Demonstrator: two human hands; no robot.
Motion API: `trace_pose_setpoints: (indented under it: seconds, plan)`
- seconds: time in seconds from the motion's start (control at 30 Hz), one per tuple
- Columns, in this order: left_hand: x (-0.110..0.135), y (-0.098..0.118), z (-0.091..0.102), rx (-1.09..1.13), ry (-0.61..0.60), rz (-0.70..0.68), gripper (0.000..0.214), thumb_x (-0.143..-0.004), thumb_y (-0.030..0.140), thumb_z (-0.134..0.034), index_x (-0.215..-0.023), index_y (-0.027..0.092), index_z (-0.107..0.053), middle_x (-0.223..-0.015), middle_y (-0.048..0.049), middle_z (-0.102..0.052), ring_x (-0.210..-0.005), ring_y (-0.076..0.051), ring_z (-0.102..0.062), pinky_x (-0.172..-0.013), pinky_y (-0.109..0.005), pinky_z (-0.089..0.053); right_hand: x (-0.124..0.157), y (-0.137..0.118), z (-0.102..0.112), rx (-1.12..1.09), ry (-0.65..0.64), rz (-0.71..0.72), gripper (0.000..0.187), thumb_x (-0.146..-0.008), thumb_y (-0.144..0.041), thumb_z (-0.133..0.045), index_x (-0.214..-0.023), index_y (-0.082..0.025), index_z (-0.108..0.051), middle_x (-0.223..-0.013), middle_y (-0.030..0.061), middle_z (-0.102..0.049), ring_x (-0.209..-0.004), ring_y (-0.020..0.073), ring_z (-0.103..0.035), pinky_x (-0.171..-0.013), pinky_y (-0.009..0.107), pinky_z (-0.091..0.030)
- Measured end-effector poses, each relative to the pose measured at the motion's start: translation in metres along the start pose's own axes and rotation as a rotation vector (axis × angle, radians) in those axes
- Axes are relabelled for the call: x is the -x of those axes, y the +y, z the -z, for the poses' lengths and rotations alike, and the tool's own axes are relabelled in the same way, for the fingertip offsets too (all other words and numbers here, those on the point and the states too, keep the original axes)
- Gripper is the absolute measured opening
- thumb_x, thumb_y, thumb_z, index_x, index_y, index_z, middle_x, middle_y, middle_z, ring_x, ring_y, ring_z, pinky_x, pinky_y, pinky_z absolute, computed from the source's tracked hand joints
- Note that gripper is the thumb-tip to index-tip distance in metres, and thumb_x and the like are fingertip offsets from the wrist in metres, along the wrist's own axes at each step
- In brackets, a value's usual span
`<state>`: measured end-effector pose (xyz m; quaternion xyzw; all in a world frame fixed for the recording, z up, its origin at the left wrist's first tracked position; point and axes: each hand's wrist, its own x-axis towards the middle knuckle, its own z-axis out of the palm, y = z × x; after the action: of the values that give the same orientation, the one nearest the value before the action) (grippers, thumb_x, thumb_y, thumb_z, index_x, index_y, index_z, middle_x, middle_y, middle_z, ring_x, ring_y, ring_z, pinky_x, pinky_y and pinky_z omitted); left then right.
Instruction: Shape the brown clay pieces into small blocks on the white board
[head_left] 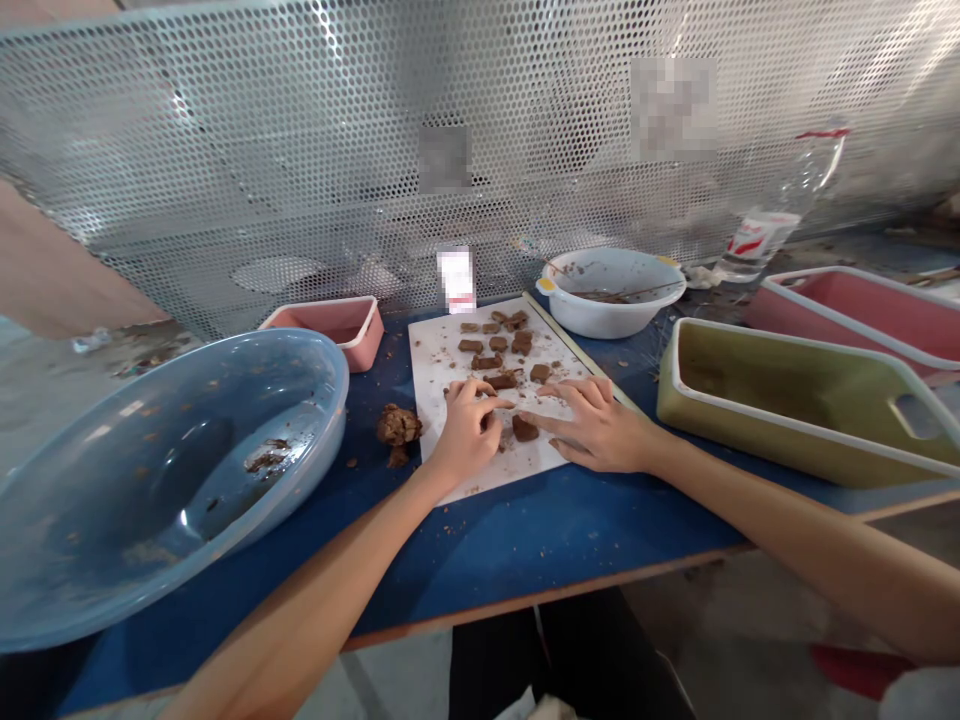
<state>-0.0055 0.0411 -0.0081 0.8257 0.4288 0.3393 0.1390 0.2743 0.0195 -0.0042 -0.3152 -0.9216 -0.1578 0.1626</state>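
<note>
A small brown clay block [525,428] lies on a white sheet [439,345] between my two hands. My right hand [600,425] reaches in from the right with its fingers stretched and apart, the fingertips at the block's right and upper edge. To the block's left is my left hand [471,430], its fingers loosely bent, with a gap between thumb and forefinger. It seems to hold nothing. Beyond the hands, several other clay pieces [498,344] sit in rough rows among crumbs. Left of the sheet rests a rough lump of clay [399,426].
A large blue basin [300,350] stands at left, a small pink bin [364,335] behind it. Along the sheet's right edge runs a pale strip [574,348]. Farther right are a white basin [615,318], a green bin [765,420], a pink bin [795,300] and a plastic bottle [780,215].
</note>
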Motion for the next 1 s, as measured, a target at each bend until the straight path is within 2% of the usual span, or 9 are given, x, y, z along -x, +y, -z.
trace_pose_setpoints:
  seconds: [0.17, 0.27, 0.43, 0.6, 0.87, 1.0]
  plan:
    - [-0.0001, 0.0010, 0.0013, 0.007, -0.013, 0.015, 0.038, -0.093, 0.005, -0.053, -0.108, 0.023, -0.082, -0.119, -0.0102, -0.061, -0.123, -0.030, -0.051, -0.112, -0.054, -0.050, 0.0056, 0.0034, -0.0020, 0.048, 0.045, 0.148, 0.053, -0.108, -0.031, -0.054, -0.161, -0.033, -0.054, -0.154, 0.0110, -0.062, -0.134, 0.0333, -0.056, -0.109, 0.052, -0.040]
    - [-0.0001, 0.0003, 0.0007, 0.013, -0.010, 0.008, 0.038, -0.092, 0.004, -0.053, -0.108, 0.023, -0.082, -0.119, -0.0103, -0.061, -0.124, -0.030, -0.051, -0.112, -0.054, -0.050, 0.0043, 0.0029, -0.0031, 0.059, 0.061, 0.125, 0.056, -0.107, -0.031, -0.056, -0.162, -0.034, -0.052, -0.154, 0.0103, -0.063, -0.134, 0.0328, -0.056, -0.108, 0.051, -0.040]
    - [0.0000, -0.0028, -0.0019, 0.003, -0.033, -0.005, 0.038, -0.095, 0.006, -0.055, -0.113, 0.025, -0.083, -0.122, -0.0101, -0.063, -0.125, -0.031, -0.051, -0.115, -0.056, -0.047, 0.0035, 0.0040, -0.0046, 0.014, 0.051, 0.137, 0.049, -0.106, -0.033, -0.056, -0.155, -0.034, -0.060, -0.157, 0.0105, -0.060, -0.135, 0.0343, -0.055, -0.108, 0.053, -0.040]
    - [0.0000, -0.0050, -0.0037, -0.006, -0.061, -0.030, 0.037, -0.097, 0.008, -0.055, -0.117, 0.024, -0.081, -0.125, -0.0102, -0.063, -0.126, -0.031, -0.052, -0.116, -0.056, -0.048, 0.0025, 0.0045, -0.0059, -0.035, 0.010, 0.118, 0.051, -0.106, -0.034, -0.057, -0.157, -0.034, -0.060, -0.155, 0.0141, -0.058, -0.132, 0.0368, -0.057, -0.105, 0.054, -0.043]
    - [-0.0006, -0.0028, -0.0030, 0.004, -0.052, -0.030, 0.037, -0.095, 0.007, -0.055, -0.114, 0.024, -0.082, -0.123, -0.0098, -0.063, -0.125, -0.031, -0.052, -0.115, -0.055, -0.048, -0.0009, 0.0031, -0.0076, -0.161, -0.040, 0.013, 0.050, -0.110, -0.036, -0.052, -0.160, -0.037, -0.055, -0.155, 0.0149, -0.048, -0.134, 0.0370, -0.050, -0.104, 0.056, -0.045]
    - [-0.0007, -0.0026, -0.0029, 0.013, -0.054, -0.026, 0.039, -0.095, 0.006, -0.053, -0.116, 0.023, -0.082, -0.124, -0.0103, -0.063, -0.126, -0.031, -0.052, -0.116, -0.056, -0.047, -0.0016, 0.0027, -0.0064, -0.181, -0.043, 0.013, 0.045, -0.109, -0.035, -0.053, -0.153, -0.034, -0.062, -0.155, 0.0146, -0.048, -0.135, 0.0372, -0.049, -0.105, 0.056, -0.045]
